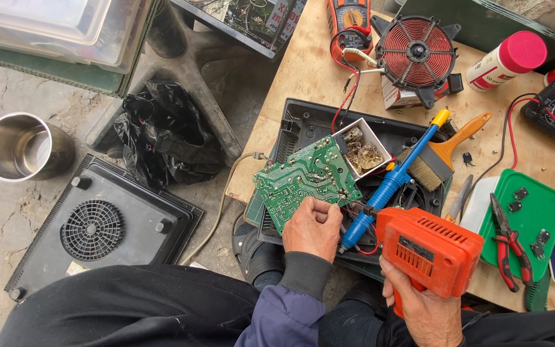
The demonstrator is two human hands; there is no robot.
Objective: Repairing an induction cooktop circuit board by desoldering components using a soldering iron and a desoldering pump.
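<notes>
Here circuit board (303,183) just above left hand (313,228).

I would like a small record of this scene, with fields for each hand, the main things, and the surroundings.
left hand: holds the green circuit board by its near edge
right hand: grips the orange soldering gun, its tip toward the board
under the board: open black casing
beside it: blue suction pump, brush, small box of rosin
on the bench: copper coil, pliers on a green lid
on the floor: steel cup, black cooker base
</notes>
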